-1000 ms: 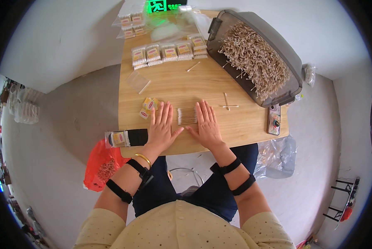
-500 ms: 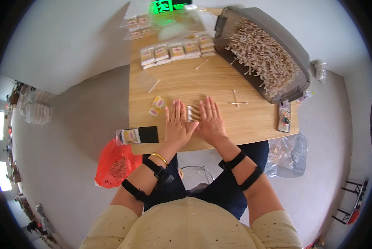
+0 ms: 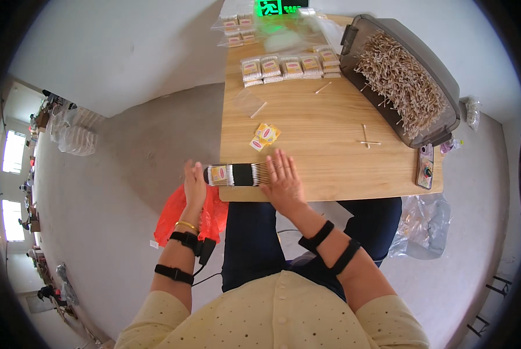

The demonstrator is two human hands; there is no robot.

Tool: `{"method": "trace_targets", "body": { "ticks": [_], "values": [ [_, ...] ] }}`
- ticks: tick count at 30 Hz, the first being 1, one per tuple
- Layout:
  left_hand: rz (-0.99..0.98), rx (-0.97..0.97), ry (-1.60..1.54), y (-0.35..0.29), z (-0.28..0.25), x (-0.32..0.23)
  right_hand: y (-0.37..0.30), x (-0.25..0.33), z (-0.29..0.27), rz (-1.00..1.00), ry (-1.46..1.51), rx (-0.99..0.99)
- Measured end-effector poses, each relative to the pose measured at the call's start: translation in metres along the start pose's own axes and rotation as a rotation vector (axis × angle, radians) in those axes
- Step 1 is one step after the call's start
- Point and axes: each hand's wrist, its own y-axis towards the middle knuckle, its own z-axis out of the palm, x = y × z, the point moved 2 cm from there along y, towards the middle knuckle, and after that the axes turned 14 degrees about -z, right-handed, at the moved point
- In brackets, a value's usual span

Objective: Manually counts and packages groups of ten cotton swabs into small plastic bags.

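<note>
My right hand (image 3: 284,181) lies with its fingers stretched out at the right end of a row of cotton swabs (image 3: 261,174) near the table's front edge. The row's left side meets a black strip (image 3: 242,174). Left of the strip sits a small clear bag (image 3: 218,175) with cotton swabs and a yellow card in it. My left hand (image 3: 194,187) is held edge-on beside the bag's left end, past the table's edge, fingers extended and holding nothing. Whether it touches the bag I cannot tell. Several loose yellow cards (image 3: 265,134) lie just beyond the row.
A grey bin (image 3: 362,87) full of loose cotton swabs stands at the far right. Filled swab packs (image 3: 292,68) line the back. Two crossed swabs (image 3: 367,142) and a phone (image 3: 425,167) lie to the right. A red bag (image 3: 176,208) hangs below the left edge.
My hands and the row of swabs have moved left, and the row now meets the black strip. My left hand has gone to the bag's outer end. The view has shifted left.
</note>
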Motion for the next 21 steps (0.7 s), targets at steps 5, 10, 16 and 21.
{"method": "trace_targets", "body": {
  "ticks": [5, 10, 16, 21],
  "values": [
    [-0.093, -0.027, 0.149, 0.010, 0.025, -0.006, 0.019, 0.037, 0.007, -0.004, 0.042, -0.079],
    [-0.152, 0.041, 0.017, 0.027, 0.046, 0.022, 0.026, 0.048, 0.009, 0.028, 0.053, -0.099],
    [-0.391, 0.256, -0.529, 0.020, 0.066, 0.027, 0.029, 0.052, 0.014, 0.036, 0.031, -0.084],
    [-0.351, 0.273, -0.607, 0.021, 0.063, 0.031, 0.042, 0.070, 0.014, 0.026, 0.079, -0.005]
  ]
}}
